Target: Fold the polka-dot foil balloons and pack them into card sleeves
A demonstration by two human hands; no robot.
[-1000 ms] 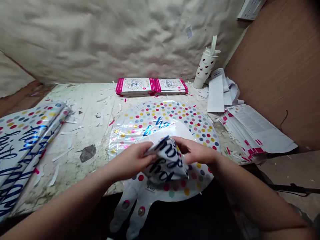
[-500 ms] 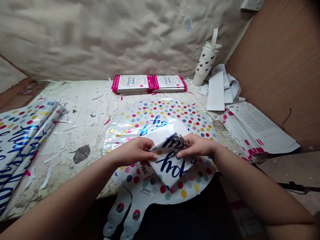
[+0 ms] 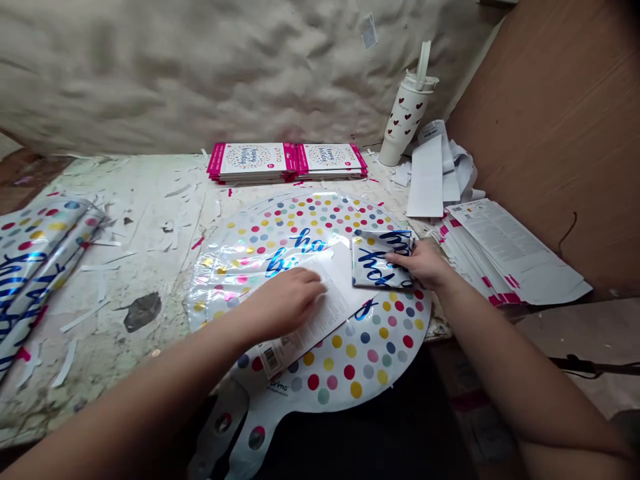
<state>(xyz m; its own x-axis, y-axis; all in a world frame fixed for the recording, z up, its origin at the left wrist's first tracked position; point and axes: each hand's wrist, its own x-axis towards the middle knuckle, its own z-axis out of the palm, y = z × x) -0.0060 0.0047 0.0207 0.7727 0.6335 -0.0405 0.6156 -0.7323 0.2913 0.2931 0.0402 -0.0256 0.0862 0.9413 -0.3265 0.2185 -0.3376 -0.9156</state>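
Observation:
My right hand point(image 3: 424, 265) grips the right end of a folded foil balloon point(image 3: 373, 263), white with blue lettering and a few dots, thumb on top. Below and left of it, an open white card sleeve point(image 3: 333, 297) with small print and a barcode lies slanted on a flat, round foil balloon point(image 3: 350, 373) with coloured dots and blue writing. Over the card's left part is my left hand point(image 3: 293, 300), its fingers curled in; whether they pinch anything is hidden. The balloon's tails point(image 3: 255, 437) hang over the table's front edge.
Pink-and-white packs point(image 3: 257, 160) are stacked at the back. A white tumbler with hearts point(image 3: 404, 120) stands near white paper strips point(image 3: 426, 180). Printed cards point(image 3: 520, 247) lie fanned at right. More dotted foil balloons point(image 3: 37, 267) lie at left, among paper scraps point(image 3: 83, 320).
The folded foil balloon has moved right and up with my right hand and turned level. My left hand has let go of it and is over the card, which is now more exposed.

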